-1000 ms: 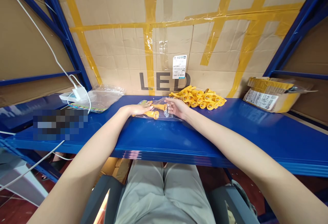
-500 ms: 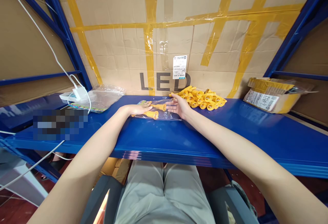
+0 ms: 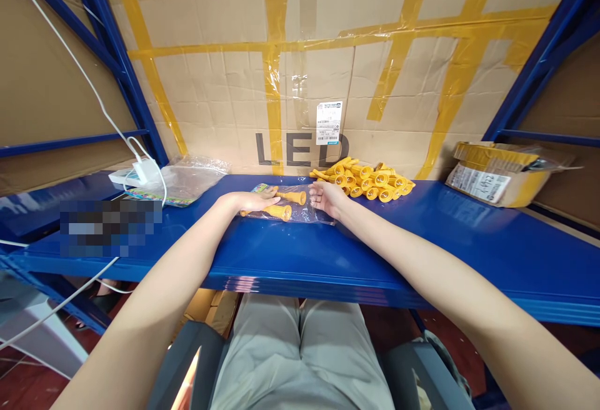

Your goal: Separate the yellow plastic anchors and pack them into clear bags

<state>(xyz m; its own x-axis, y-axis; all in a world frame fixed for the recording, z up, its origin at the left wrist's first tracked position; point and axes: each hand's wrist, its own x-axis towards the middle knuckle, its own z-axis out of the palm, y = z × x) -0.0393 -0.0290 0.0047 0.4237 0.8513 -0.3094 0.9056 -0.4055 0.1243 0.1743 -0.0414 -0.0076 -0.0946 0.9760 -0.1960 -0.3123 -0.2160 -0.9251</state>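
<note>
Two yellow horn-shaped pieces, the upper piece (image 3: pixel 296 197) and the lower piece (image 3: pixel 279 212), lie side by side on a clear plastic bag (image 3: pixel 307 215), flared ends to the right. I cannot tell whether they are inside it. My left hand (image 3: pixel 255 200) rests flat over their narrow ends, fingers stretched out, hiding part of them. Just right of the flared ends is my right hand (image 3: pixel 330 200), fingers loosely bent and nothing visible in them. Behind it sits a pile of similar yellow pieces (image 3: pixel 370 180), with round lens-like ends facing me.
A small taped carton (image 3: pixel 497 175) stands at the right of the blue shelf (image 3: pixel 328 260). To the left are more clear plastic bags (image 3: pixel 187 182), a white power strip (image 3: pixel 140 174) with cables, and a blurred-out object (image 3: pixel 110 225). A large cardboard sheet (image 3: pixel 215 104) closes the back.
My right hand has drawn slightly to the right, its fingers now more bent and its thumb lowered. The two yellow pieces have shifted slightly right. My left hand has barely moved.
</note>
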